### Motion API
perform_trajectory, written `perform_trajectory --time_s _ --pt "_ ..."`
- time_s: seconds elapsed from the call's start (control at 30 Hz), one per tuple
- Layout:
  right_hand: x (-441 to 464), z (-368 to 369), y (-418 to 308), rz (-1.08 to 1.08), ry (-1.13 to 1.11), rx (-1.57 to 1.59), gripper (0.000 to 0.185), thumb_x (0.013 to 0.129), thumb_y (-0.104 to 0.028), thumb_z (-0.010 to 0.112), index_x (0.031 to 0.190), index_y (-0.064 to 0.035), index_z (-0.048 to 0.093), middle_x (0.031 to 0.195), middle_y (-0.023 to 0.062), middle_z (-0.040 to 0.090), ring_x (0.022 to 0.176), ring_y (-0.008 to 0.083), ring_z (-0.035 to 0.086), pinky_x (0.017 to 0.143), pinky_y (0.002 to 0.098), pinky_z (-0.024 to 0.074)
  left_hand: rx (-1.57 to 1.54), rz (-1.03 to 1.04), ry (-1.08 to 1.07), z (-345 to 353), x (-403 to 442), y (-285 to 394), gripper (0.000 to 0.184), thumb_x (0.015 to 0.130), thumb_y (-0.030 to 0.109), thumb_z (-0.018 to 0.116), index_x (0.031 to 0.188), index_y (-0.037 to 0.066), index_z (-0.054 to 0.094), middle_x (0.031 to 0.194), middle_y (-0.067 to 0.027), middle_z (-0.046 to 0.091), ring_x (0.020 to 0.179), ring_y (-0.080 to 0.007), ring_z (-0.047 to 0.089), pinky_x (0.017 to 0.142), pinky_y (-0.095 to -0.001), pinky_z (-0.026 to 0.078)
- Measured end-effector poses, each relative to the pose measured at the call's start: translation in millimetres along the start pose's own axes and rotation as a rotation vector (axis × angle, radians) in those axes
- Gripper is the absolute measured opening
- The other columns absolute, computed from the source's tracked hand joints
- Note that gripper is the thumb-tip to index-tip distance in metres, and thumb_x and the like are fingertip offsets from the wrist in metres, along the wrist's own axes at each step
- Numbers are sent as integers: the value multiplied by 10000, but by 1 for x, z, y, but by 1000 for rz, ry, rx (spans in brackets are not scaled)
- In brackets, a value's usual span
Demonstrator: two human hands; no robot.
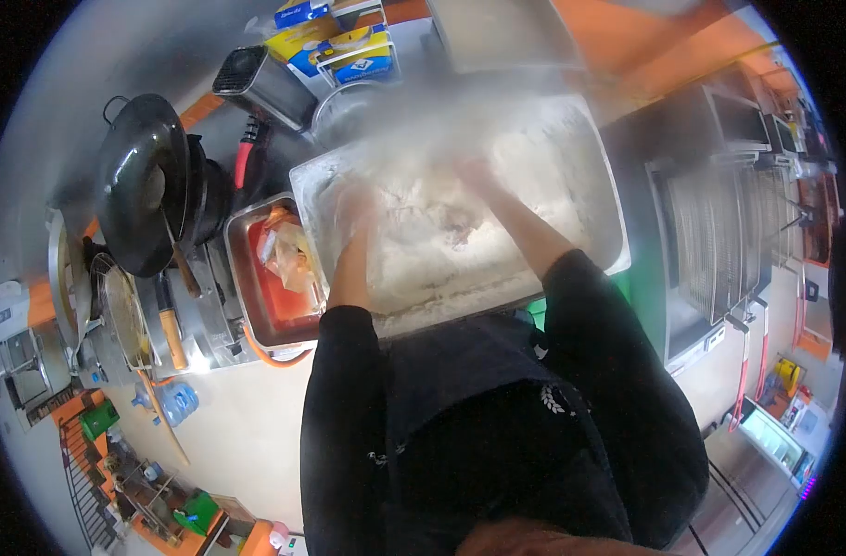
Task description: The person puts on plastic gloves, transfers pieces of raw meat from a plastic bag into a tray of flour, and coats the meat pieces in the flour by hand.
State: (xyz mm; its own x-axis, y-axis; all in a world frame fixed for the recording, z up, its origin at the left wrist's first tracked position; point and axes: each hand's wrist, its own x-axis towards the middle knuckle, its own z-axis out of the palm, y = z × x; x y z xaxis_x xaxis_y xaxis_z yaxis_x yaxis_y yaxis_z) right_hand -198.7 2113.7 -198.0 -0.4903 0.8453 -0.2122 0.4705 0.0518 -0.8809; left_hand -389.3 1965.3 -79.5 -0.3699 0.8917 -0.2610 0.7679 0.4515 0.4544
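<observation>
A large rectangular metal tray (413,320) lies in front of me, with white flour-like powder (534,222) spread inside it. My left hand (356,199) is in the left part of the tray, at the powder. Further right, my right hand (478,176) reaches into the middle of the powder. Both hands are blurred and a hazy smear covers the upper part of the tray, so their fingers cannot be made out. A small brownish lump (457,222) lies between the hands.
Left of the tray stands a smaller metal pan (256,315) with red liquid and a plastic bag. Black woks (140,185) hang or lean further left. Behind are a metal container (270,88) and yellow-blue boxes (360,57). Fryer baskets (710,232) are at right.
</observation>
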Motion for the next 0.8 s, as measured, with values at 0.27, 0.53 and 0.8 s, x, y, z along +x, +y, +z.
perform_trajectory --time_s 0.27,0.53,0.8 --pt "-88 -58 -208 252 -372 34 461 965 -332 429 1361 -100 391 1304 133 423 1192 260 406 1009 396 324 0 -29 33 -8 13 -4 392 936 303 455 1244 75 538 1216 -128 570 1146 -250 508 986 -344 381" --pt "-62 -23 -110 -69 -449 -418 670 917 -573 391 1371 -81 413 1321 216 476 1249 273 434 1021 386 342 -5 -51 -18 -1 -1 -16 398 943 300 451 1255 66 528 1221 -126 566 1152 -244 505 986 -340 383" --pt "-83 -59 -130 34 -505 -266 607 950 -505 342 1415 -115 344 1399 164 402 1303 304 362 1056 406 309 -310 -150 2 3 -24 -21 404 950 297 446 1266 56 517 1226 -125 563 1157 -237 503 986 -335 385"
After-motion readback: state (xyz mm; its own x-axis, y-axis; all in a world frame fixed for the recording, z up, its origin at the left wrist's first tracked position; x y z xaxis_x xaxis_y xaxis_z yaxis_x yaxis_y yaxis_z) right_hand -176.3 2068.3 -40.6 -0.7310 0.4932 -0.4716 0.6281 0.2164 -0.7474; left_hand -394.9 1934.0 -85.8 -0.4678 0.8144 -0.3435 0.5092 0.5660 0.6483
